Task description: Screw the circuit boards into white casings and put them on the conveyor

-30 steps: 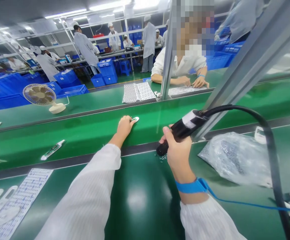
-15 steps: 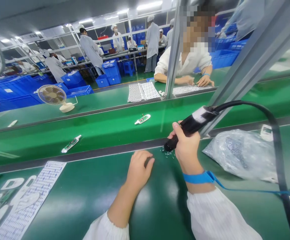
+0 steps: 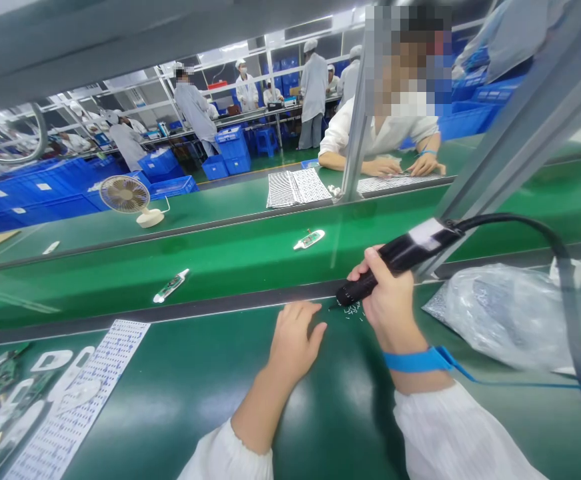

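Observation:
My right hand (image 3: 390, 300) is wrapped round a black corded tool that looks like an electric screwdriver (image 3: 395, 260). It is tilted, with its blunt lower end down at the bench edge among small loose pieces, likely screws (image 3: 354, 310). A blue strap (image 3: 417, 360) circles my right wrist. Just left of that end, my left hand (image 3: 295, 340) lies on the green bench, its thumb apart from the fingers and nothing in it. Beyond my hands, two white housings with circuit boards, one nearer the middle (image 3: 309, 240) and one further left (image 3: 171, 287), lie on the green belt (image 3: 240, 260).
Right of my hand lies a clear plastic bag (image 3: 500, 313) of small parts. At left are a printed label sheet (image 3: 95, 380), white frames (image 3: 53, 360) and circuit boards. A metal post (image 3: 357, 133) rises beyond the belt. Across it sit a fan (image 3: 125, 195) and a co-worker (image 3: 385, 130).
The whole view has shifted a little to the right. Both housings on the belt have moved slightly right relative to the bench. My hands keep about the same pose.

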Demonstrator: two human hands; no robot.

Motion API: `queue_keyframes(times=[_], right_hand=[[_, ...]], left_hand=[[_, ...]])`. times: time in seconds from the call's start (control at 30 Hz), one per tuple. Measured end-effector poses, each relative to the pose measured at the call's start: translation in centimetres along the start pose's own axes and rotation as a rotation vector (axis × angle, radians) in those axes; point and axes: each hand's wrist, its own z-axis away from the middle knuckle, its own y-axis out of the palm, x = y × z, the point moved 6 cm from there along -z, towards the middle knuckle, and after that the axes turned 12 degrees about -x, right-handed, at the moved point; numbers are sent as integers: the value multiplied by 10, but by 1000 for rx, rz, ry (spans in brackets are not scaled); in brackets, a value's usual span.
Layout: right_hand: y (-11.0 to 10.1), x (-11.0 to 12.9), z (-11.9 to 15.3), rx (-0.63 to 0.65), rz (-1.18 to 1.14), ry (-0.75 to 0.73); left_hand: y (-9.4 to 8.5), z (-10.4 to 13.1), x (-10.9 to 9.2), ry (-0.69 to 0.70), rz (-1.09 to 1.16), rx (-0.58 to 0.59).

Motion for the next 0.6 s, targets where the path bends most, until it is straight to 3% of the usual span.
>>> queue_keyframes(times=[0.2,0.6], right_hand=[[8,-10,8,127,-72,190],[11,-11,12,164,-50,185]], left_hand=[[4,1,-1,11,-35,40],[4,0,0,-5,31,-14]])
